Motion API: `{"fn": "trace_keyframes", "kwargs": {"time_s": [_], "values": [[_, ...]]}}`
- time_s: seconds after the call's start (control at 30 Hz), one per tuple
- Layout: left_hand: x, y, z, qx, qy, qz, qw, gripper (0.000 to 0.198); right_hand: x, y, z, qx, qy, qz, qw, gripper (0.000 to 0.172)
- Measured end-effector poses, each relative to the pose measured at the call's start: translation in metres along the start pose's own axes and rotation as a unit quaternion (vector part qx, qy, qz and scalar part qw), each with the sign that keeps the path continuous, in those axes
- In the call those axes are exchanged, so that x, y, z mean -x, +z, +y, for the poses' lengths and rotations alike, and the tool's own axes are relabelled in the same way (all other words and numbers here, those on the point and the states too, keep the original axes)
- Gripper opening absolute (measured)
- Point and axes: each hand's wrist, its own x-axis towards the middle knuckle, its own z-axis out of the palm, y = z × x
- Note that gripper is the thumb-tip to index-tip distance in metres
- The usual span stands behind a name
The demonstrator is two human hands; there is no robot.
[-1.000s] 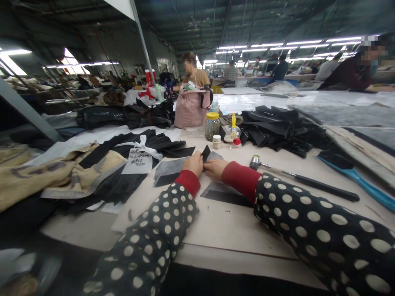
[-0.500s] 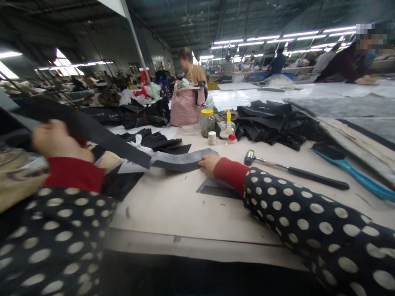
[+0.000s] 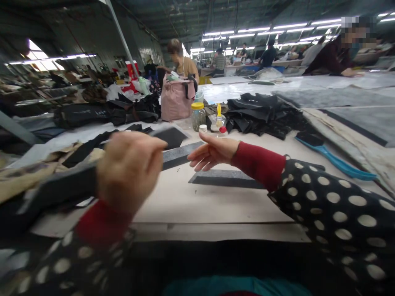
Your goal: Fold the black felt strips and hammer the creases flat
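Note:
My left hand (image 3: 129, 170) is closed and smeared by motion, in front of the left part of the table. A long dark strip of material (image 3: 66, 187) trails from it to the lower left. My right hand (image 3: 212, 152), fingers spread and thumb up, is over the end of a grey-faced strip with a black edge (image 3: 177, 156). I cannot tell whether its fingertips touch that strip. Nearer to me, under the right wrist, another grey and black strip (image 3: 225, 179) lies flat. A black piece (image 3: 169, 136) shows just beyond my left hand.
Behind the hands stand a yellow-lidded jar (image 3: 198, 117), a small white-capped bottle (image 3: 203, 128), a yellow brush (image 3: 219, 115) and a pink bag (image 3: 175, 98). Black pieces (image 3: 262, 115) are heaped beyond; a blue-handled brush (image 3: 339, 160) lies right. People work farther back.
My left hand has swung right toward the middle, the dark strip now trailing behind it. The right hand has let go of the grey strip and opened. My view has shifted somewhat to the right.

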Motion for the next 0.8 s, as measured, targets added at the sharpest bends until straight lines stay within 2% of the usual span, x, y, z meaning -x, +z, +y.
{"fn": "trace_keyframes", "kwargs": {"time_s": [0.07, 0.1, 0.2, 0.27, 0.33, 0.4, 0.43, 0.5, 0.6, 0.7, 0.8], "values": [[0.002, 0.017, 0.033, -0.028, 0.103, -0.031, 0.994, 0.015, 0.022, 0.005, -0.004, -0.058, 0.007, -0.025, 0.998, 0.063], [0.004, 0.026, 0.048, -0.017, 0.126, -0.062, 0.99, 0.011, 0.031, 0.006, -0.003, -0.056, 0.016, -0.022, 0.998, 0.052], [0.004, 0.042, 0.07, 0.06, 0.131, -0.133, 0.981, 0.009, 0.05, 0.004, 0.006, 0.023, 0.031, 0.026, 0.999, 0.025], [-0.001, 0.041, 0.065, 0.105, 0.082, -0.133, 0.982, 0.013, 0.061, -0.001, 0.01, 0.135, -0.004, 0.076, 0.988, 0.018], [-0.007, 0.036, 0.05, 0.119, 0.005, -0.11, 0.987, 0.016, 0.076, -0.007, 0.009, 0.261, -0.078, 0.12, 0.955, 0.014], [-0.012, 0.033, 0.032, 0.121, -0.074, -0.104, 0.984, 0.017, 0.095, -0.012, 0.007, 0.346, -0.15, 0.132, 0.917, 0.015], [-0.012, 0.033, 0.025, 0.128, -0.106, -0.119, 0.979, 0.019, 0.105, -0.014, 0.006, 0.366, -0.175, 0.125, 0.906, 0.016], [-0.009, 0.037, 0.015, 0.165, -0.142, -0.184, 0.959, 0.025, 0.125, -0.016, 0.009, 0.379, -0.196, 0.105, 0.899, 0.02], [0.0, 0.046, 0.017, 0.272, -0.127, -0.32, 0.898, 0.035, 0.15, -0.015, 0.024, 0.377, -0.175, 0.116, 0.902, 0.021], [0.007, 0.051, 0.03, 0.406, -0.092, -0.441, 0.795, 0.048, 0.165, -0.014, 0.045, 0.362, -0.139, 0.191, 0.902, 0.022], [0.006, 0.052, 0.039, 0.5, -0.094, -0.511, 0.693, 0.057, 0.173, -0.016, 0.061, 0.329, -0.078, 0.291, 0.895, 0.025]]}}
